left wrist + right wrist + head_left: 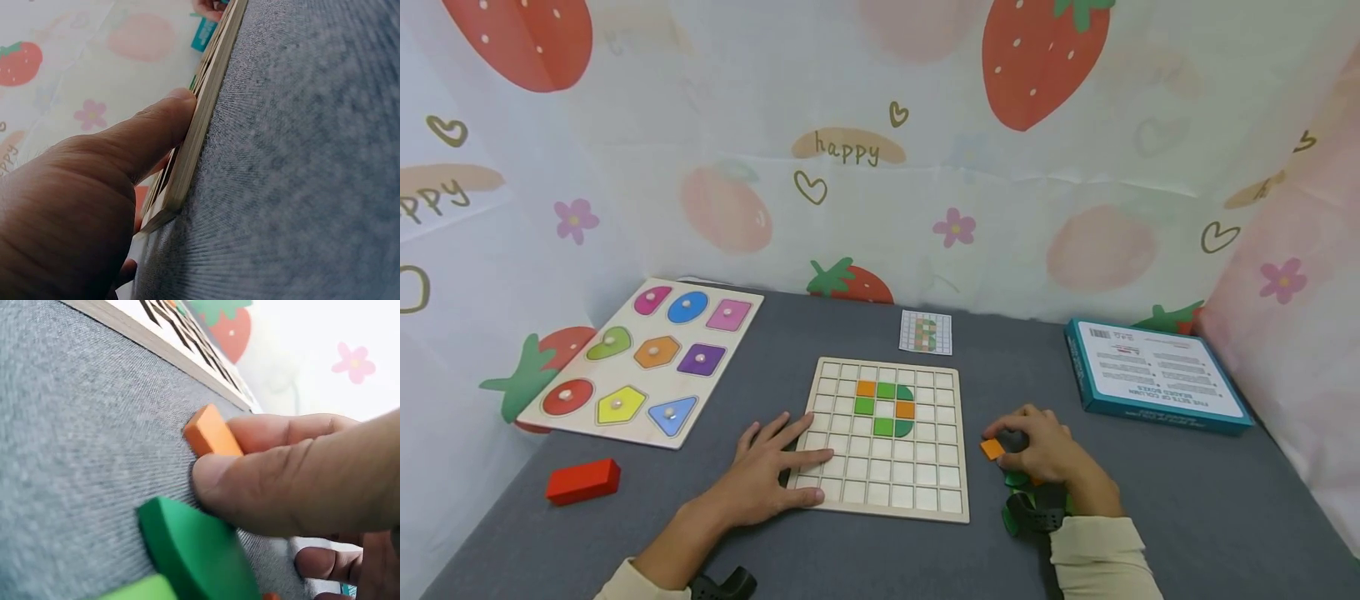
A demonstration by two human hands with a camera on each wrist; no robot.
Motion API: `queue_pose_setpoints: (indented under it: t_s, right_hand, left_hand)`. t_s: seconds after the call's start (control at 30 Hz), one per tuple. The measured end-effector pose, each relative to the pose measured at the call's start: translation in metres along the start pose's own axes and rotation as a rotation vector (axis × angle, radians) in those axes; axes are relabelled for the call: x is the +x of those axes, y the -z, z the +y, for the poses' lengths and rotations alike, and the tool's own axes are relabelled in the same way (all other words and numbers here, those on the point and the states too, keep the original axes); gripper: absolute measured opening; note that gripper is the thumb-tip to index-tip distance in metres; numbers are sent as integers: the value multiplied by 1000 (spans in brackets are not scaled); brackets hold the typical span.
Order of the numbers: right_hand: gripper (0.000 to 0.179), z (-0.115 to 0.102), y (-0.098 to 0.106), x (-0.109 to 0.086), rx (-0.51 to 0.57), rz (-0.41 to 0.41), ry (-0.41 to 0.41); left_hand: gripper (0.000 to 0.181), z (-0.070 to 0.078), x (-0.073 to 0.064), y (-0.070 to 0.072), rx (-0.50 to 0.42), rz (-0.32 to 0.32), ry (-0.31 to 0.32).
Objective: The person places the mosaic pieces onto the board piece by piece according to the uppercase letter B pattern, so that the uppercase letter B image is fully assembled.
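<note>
A square wooden grid board (880, 497) lies on the table, with several orange, light green and dark green tiles set in its upper middle cells. My left hand (763, 479) rests on the board's left edge, fingers spread; in the left wrist view the thumb (156, 128) presses on the rim. To the right of the board, my right hand (1041, 446) pinches an orange square tile (215, 432) between thumb and finger, close to the table. Beneath that hand lie loose tiles, among them a dark green rounded one (194, 550) and a light green one (142, 591), partly hidden.
A small pattern card (926, 332) lies behind the board. At the left are a knobbed shape puzzle (647, 379) and a red block (583, 482). A teal box (1157, 375) sits at the back right. A printed cloth backdrop hangs behind the grey table.
</note>
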State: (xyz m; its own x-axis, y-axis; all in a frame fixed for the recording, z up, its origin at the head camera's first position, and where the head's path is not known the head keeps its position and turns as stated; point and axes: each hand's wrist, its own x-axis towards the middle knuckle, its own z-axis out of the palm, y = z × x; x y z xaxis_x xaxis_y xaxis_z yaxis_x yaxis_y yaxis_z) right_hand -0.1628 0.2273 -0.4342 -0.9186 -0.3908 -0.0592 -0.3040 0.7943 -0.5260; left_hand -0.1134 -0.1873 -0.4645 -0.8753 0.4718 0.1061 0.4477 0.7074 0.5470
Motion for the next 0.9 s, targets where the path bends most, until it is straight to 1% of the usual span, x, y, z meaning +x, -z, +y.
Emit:
queue_pose_setpoints:
  t_s: [0.2,0.27,0.43,0.6,0.7,0.9]
  right_hand:
    - [20,1,-1,-1,-10,34,-22]
    - [21,1,0,-2,6,41,-19]
    - [22,-1,5,-3,91,58,-18]
    - [22,-10,11,-4,87,109,-19]
    - [22,-16,16,-6,75,143,9]
    - [21,-29,25,-11,43,207,101]
  left_hand:
    - [58,-1,0,-1,2,-4,0]
    - [58,-1,0,-1,3,-5,-2]
    - [58,0,0,-1,3,-1,-7]
    - [58,0,0,-1,-1,2,-11]
    - [58,0,0,-1,-2,4,-11]
    - [58,0,0,0,0,4,-7]
